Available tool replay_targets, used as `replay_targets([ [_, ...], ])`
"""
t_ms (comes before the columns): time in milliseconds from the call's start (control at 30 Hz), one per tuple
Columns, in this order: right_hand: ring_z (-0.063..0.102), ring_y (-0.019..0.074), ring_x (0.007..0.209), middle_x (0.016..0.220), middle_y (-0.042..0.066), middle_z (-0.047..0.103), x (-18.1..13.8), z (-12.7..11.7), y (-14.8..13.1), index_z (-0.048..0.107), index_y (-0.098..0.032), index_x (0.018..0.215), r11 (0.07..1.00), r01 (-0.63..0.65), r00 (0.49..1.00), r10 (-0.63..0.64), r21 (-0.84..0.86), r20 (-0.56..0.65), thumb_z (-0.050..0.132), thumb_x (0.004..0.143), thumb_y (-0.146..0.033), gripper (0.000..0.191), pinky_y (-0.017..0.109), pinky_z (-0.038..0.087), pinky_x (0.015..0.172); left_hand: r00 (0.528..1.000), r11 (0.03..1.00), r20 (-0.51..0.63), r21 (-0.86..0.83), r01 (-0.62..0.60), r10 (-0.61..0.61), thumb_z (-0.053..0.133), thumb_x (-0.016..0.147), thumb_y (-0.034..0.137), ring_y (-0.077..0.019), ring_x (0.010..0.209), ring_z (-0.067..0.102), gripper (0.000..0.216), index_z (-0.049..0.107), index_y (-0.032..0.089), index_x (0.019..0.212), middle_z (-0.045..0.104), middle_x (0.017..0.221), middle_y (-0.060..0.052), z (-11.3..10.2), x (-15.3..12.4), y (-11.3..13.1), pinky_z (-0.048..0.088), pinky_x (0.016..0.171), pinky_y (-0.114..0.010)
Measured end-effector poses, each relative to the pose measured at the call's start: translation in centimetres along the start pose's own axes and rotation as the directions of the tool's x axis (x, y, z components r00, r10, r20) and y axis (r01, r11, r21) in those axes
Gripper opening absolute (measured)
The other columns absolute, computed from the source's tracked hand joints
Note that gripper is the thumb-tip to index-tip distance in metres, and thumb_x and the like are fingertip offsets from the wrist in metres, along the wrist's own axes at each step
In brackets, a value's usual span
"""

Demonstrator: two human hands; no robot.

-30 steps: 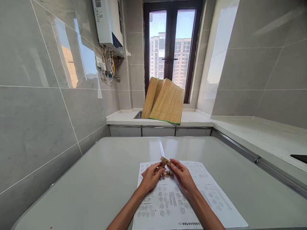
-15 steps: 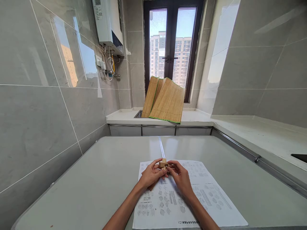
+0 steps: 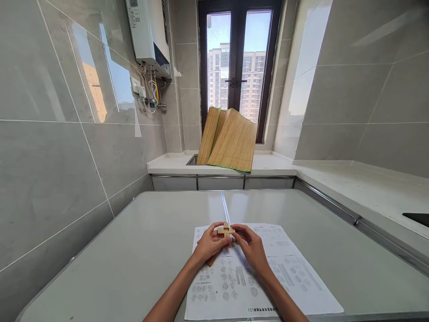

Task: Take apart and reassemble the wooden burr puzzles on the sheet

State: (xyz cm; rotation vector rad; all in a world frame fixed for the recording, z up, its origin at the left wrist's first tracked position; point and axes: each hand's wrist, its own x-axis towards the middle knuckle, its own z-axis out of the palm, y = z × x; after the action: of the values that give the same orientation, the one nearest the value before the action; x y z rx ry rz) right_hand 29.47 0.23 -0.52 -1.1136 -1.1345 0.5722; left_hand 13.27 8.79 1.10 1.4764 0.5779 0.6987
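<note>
A small wooden puzzle (image 3: 225, 230) of crossed blocks is held just above a printed instruction sheet (image 3: 288, 277) on the grey table (image 3: 140, 250). My left hand (image 3: 209, 245) pinches the puzzle from the left with its fingers curled round it. From the right, my right hand (image 3: 250, 245) grips the same puzzle with thumb and fingertips. A loose wooden piece (image 3: 211, 260) pokes out on the sheet under my left wrist, mostly hidden.
A folded bamboo mat (image 3: 229, 139) leans against the window (image 3: 237, 62) on the white counter (image 3: 351, 179) at the back. A white water heater (image 3: 145, 33) hangs on the left tiled wall. A dark sink edge (image 3: 417, 218) shows at far right.
Both hands have drawn closer together round the wooden puzzle, which has turned from a tilted bar into a cross. Loose pieces that lay between the hands no longer show.
</note>
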Motion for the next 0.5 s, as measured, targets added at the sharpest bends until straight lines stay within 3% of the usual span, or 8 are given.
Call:
replay_targets([
  [300, 0.07, 0.0304, 0.106, 0.115, 0.011, 0.075, 0.2, 0.0, 0.6, 0.071, -0.023, 0.107, 0.997, -0.036, 0.999, 0.037, 0.069, -0.014, 0.07, 0.085, -0.054, 0.038, 0.042, 0.058, 0.09, 0.999, 0.994, 0.005, 0.106, -0.032, 0.031, 0.083, 0.075, 0.037, -0.0128, 0.066, 0.066, 0.068, 0.054, 0.023, 0.135, 0.073, 0.097, -0.005, -0.5, 0.0, -0.3, 0.052, 0.073, -0.029],
  [500, 0.07, 0.0299, 0.107, 0.113, 0.011, 0.075, 0.5, -0.1, 1.1, 0.07, -0.023, 0.106, 0.989, -0.081, 0.996, 0.083, 0.126, -0.014, 0.073, 0.083, -0.051, 0.036, 0.042, 0.057, 0.091, 0.998, 0.996, 0.035, 0.078, -0.046, 0.044, 0.084, 0.075, 0.035, -0.0139, 0.072, 0.068, 0.071, 0.052, 0.025, 0.138, 0.073, 0.107, -0.008, -0.4, 0.0, -0.3, 0.052, 0.073, -0.027],
])
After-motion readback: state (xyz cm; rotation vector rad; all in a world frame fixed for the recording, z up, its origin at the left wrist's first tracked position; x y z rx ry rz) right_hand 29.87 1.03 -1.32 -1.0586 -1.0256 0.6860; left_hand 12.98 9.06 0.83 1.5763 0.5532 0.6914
